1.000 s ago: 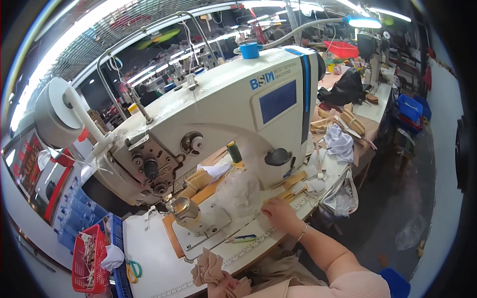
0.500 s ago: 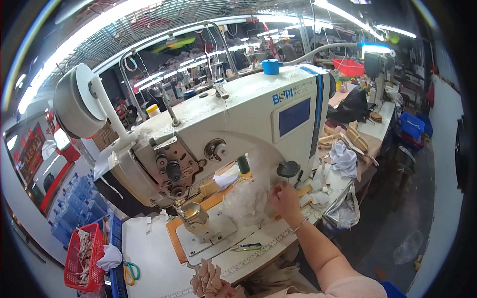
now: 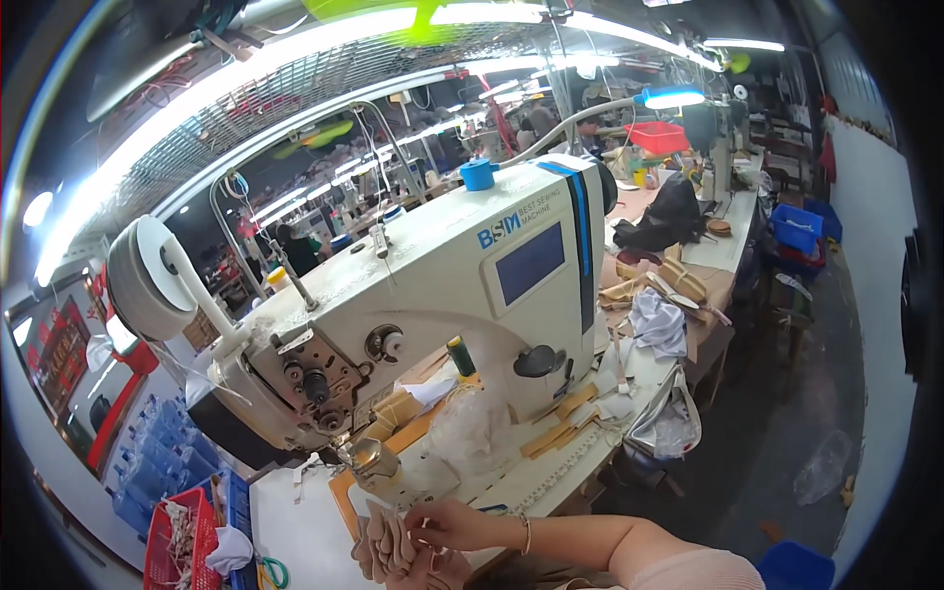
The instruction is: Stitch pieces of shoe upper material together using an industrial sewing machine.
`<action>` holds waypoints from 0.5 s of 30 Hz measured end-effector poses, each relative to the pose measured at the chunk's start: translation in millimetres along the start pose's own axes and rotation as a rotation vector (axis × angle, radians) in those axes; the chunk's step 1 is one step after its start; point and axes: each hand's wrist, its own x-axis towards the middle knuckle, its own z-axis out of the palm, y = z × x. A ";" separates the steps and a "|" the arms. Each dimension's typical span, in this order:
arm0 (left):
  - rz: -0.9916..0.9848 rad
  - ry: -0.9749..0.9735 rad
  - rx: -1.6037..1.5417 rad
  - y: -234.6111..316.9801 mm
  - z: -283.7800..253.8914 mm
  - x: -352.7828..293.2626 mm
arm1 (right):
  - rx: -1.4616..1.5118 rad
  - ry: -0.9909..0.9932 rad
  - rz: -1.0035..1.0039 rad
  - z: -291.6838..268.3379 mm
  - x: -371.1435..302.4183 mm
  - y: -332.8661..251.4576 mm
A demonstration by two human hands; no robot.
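1. Taking clock directions from the view's centre, I saw the white sewing machine fill the middle, its needle end towards eight o'clock.
2. The white table lay beneath it, bare at seven o'clock.
3. At eight o'clock stood a red basket of pale scraps.
4. The right hand had made the big change: a half-second earlier it was up at five o'clock by the machine's base; now it was at six, fingers bent against the stack. I couldn't tell whether it pinched a single layer.
5. The left hand, lower at six, had kept the stack clasped in its fingers, partly hidden from me.
6. The beige fabric pieces fanned out near seven o'clock. I judged that the handling had become two-handed.
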 end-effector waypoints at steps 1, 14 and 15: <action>0.439 0.186 0.211 -5.8 3.7 -2.5 | -0.041 0.069 -0.179 5.6 2.1 12.5; -0.248 0.650 2.639 67.3 89.7 -110.2 | 0.897 0.096 -0.006 -11.4 -23.7 29.6; -0.353 0.648 2.852 76.4 96.4 -108.9 | 0.898 0.086 0.009 -17.1 -21.8 40.5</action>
